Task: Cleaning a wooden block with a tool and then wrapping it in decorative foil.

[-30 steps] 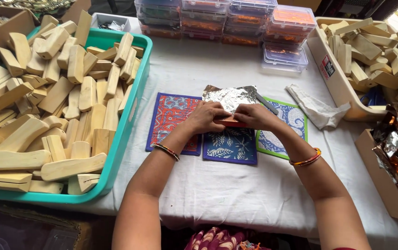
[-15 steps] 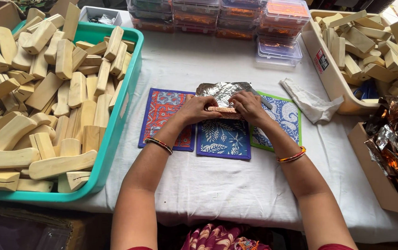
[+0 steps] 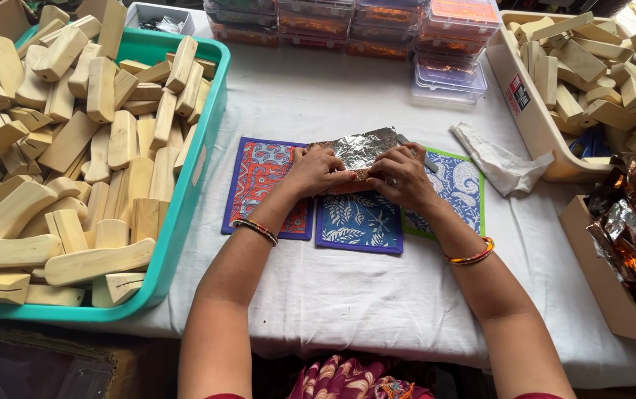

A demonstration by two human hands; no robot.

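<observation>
Both hands meet over the middle of the white-clothed table (image 3: 347,295), working a sheet of silver foil (image 3: 358,148) around a small wooden block (image 3: 353,182), of which only a brownish edge shows between the fingers. The left hand (image 3: 316,168) lies curled, fingers bent down and pressing the foil at the block's left end. The right hand (image 3: 400,176) is likewise curled, thumb and fingers pinching the foil at the right end; a ring shows on 1 finger. Each wrist wears a bangle.

The foil and block lie on 3 printed cloth mats set side by side: a red and blue mat (image 3: 262,185) on the left, a dark blue leaf-patterned mat (image 3: 358,222) nearest the person, and a green-edged paisley mat (image 3: 462,188) on the right. A dark slim tool (image 3: 414,148) sticks out from under the foil's far right edge.

At the left a teal plastic crate (image 3: 185,214) is heaped with plain wooden blocks (image 3: 74,148). Stacked clear lidded boxes (image 3: 362,22) stand along the far edge. A crumpled white cloth (image 3: 499,159) lies right of the mats, near a cream tray (image 3: 528,111) of more wooden pieces. At the right edge a cardboard box (image 3: 591,266) holds crumpled coppery foil (image 3: 635,222)
</observation>
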